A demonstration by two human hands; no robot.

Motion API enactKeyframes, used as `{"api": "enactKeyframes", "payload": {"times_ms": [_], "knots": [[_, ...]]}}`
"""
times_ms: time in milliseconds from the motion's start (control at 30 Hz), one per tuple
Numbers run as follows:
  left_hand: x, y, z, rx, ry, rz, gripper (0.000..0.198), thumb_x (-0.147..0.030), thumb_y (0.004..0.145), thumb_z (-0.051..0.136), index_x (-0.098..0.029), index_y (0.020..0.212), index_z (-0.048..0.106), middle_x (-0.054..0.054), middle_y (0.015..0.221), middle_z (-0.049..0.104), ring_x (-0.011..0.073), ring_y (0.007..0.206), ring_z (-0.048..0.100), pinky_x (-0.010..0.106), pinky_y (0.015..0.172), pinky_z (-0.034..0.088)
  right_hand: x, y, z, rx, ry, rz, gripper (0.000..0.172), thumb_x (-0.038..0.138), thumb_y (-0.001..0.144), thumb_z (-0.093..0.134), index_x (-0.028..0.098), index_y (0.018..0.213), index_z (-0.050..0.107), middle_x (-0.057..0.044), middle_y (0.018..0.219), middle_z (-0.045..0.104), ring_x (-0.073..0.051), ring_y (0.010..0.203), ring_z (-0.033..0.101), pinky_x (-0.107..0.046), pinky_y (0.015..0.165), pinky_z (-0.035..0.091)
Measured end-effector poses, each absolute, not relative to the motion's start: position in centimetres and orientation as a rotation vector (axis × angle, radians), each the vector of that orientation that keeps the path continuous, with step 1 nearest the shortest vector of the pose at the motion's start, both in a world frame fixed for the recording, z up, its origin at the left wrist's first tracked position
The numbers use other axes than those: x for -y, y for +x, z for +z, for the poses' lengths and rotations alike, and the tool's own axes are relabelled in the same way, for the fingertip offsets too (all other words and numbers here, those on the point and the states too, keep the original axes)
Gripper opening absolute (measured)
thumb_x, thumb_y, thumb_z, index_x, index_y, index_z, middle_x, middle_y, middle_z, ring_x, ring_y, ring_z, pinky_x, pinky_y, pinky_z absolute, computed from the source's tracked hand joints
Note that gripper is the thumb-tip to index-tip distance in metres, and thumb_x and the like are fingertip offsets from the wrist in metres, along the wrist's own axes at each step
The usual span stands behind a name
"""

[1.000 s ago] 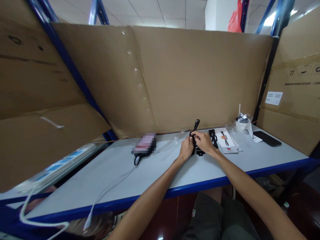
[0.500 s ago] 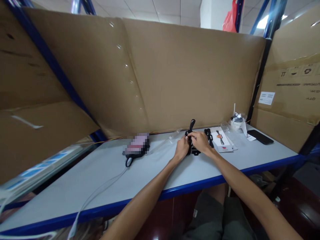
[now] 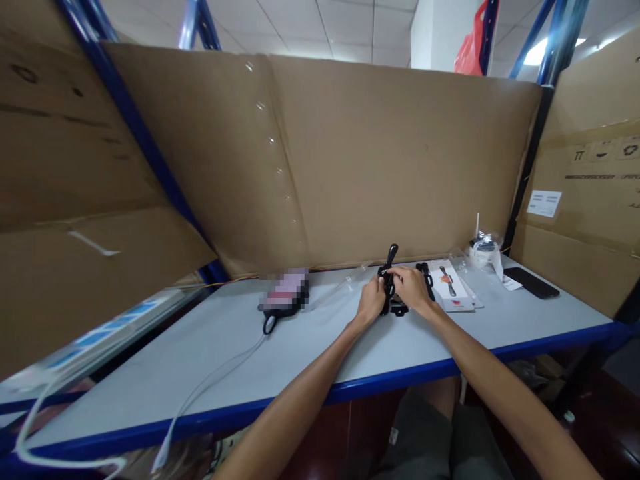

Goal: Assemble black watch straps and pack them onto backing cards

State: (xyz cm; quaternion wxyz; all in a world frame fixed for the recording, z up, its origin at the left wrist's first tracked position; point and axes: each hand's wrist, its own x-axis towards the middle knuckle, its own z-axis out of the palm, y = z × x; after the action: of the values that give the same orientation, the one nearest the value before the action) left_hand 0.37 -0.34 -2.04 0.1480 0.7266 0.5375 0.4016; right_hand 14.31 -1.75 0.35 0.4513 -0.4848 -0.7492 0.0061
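Observation:
A black spokeshave [image 3: 393, 254] is held tilted just above the table, its upper handle pointing away from me. My left hand [image 3: 371, 300] is closed around its near part, with the thumb along the side. At its middle, my right hand [image 3: 412, 288] has thumb and fingers bent against the tool, seemingly pinching a small part that I cannot make out. Below and between the hands lies a flat black piece [image 3: 399, 311], partly covered. Right of my right hand are more black parts [image 3: 426, 276] beside a white printed box or leaflet [image 3: 451, 293] picturing a similar tool.
A dark phone [image 3: 531, 283] lies at the right, near a white roll-like item [image 3: 483, 251] in clear plastic. Left of my hands is a blurred-screen device [image 3: 285, 293] with a white cable [image 3: 207, 373]. Cardboard walls [image 3: 400, 160] enclose the table [image 3: 300, 353].
The view has shifted, so everything appears slightly farther right and lower. Both hands stay on the spokeshave, and the right fingers have moved slightly at its middle.

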Motion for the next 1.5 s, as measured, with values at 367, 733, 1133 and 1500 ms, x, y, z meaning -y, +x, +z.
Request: {"api": "enactKeyframes", "payload": {"times_ms": [367, 733, 1133, 1500], "knots": [[1.3, 0.5, -1.6, -1.633, 2.125, 0.977, 0.040, -0.030, 0.105, 0.028, -0.014, 0.112, 0.064, 0.019, 0.106, 0.075, 0.0280, 0.103, 0.070, 0.033, 0.082, 0.048, 1.1, 14.0, -0.1, 1.725, -1.116, 0.114, 0.024, 0.018, 0.090, 0.054, 0.021, 0.101, 0.075, -0.005, 0.097, 0.077, -0.019, 0.084, 0.071, -0.030, 0.083, 0.052], [2.6, 0.7, -0.6, -1.801, 2.231, 0.763, 0.041, -0.035, 0.106, 0.027, -0.016, 0.118, 0.061, 0.020, 0.103, 0.075, 0.0317, 0.099, 0.073, 0.033, 0.075, 0.047, 0.9, 13.6, -0.4, 1.633, -1.248, 0.232, 0.003, 0.023, 0.083, 0.066, 0.022, 0.086, 0.065, 0.001, 0.078, 0.072, -0.016, 0.072, 0.066, -0.026, 0.071, 0.048], [2.7, 0.7, -0.3, -1.810, 2.202, 0.799, 0.040, -0.033, 0.106, 0.027, -0.016, 0.117, 0.062, 0.019, 0.102, 0.076, 0.0302, 0.097, 0.073, 0.033, 0.076, 0.048, 0.2, 13.7, -0.8, 1.485, -1.199, 0.379, 0.028, 0.044, 0.092, 0.053, 0.021, 0.081, 0.063, -0.002, 0.072, 0.070, -0.018, 0.068, 0.066, -0.027, 0.063, 0.051], [2.9, 0.7, -0.3, -1.827, 2.231, 0.748, 0.041, -0.033, 0.105, 0.026, -0.015, 0.120, 0.060, 0.020, 0.103, 0.075, 0.0328, 0.098, 0.073, 0.035, 0.076, 0.049, 0.9, 13.5, -0.4, 1.616, -1.105, 0.320, 0.014, 0.022, 0.081, 0.057, 0.023, 0.088, 0.069, 0.001, 0.076, 0.069, -0.016, 0.070, 0.065, -0.027, 0.072, 0.051]]}}
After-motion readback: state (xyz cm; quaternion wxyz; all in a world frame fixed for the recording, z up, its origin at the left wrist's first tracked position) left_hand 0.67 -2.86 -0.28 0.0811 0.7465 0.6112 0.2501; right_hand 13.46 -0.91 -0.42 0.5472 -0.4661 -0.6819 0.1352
